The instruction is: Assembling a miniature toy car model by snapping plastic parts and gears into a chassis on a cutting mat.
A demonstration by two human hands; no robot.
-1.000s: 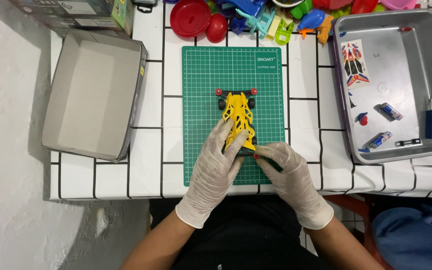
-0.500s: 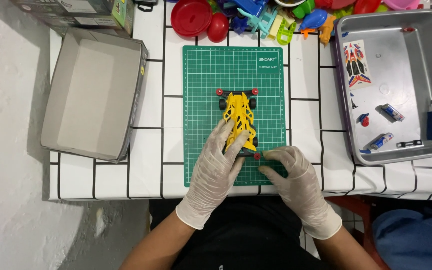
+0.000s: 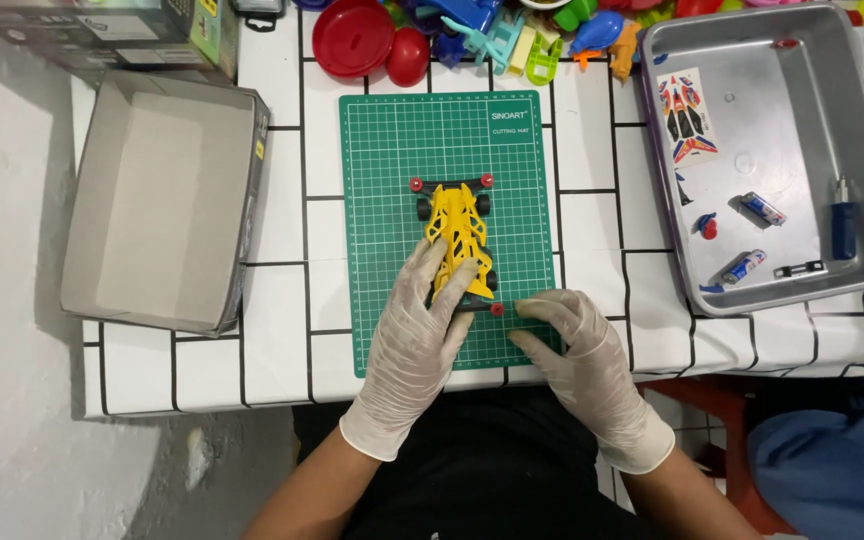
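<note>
A yellow toy race car [image 3: 457, 235] with black wheels and small red rollers lies lengthwise on a green cutting mat [image 3: 392, 160]. My left hand [image 3: 415, 335], in a white glove, rests on the car's near end with fingers laid over its body. My right hand [image 3: 580, 355], also gloved, lies on the mat just right of the car's rear, fingertips beside a red roller [image 3: 497, 309]. It holds nothing that I can see.
An empty grey cardboard box [image 3: 157, 205] stands to the left. A metal tray [image 3: 857, 150] on the right holds a sticker sheet, batteries, a blue-handled screwdriver and small parts. Coloured plastic toys [image 3: 492, 30] crowd the far edge. The tiled table's front edge is near my body.
My right hand has slid a little to the right, off the car's rear end and onto the mat. The left hand and the car stay where they were.
</note>
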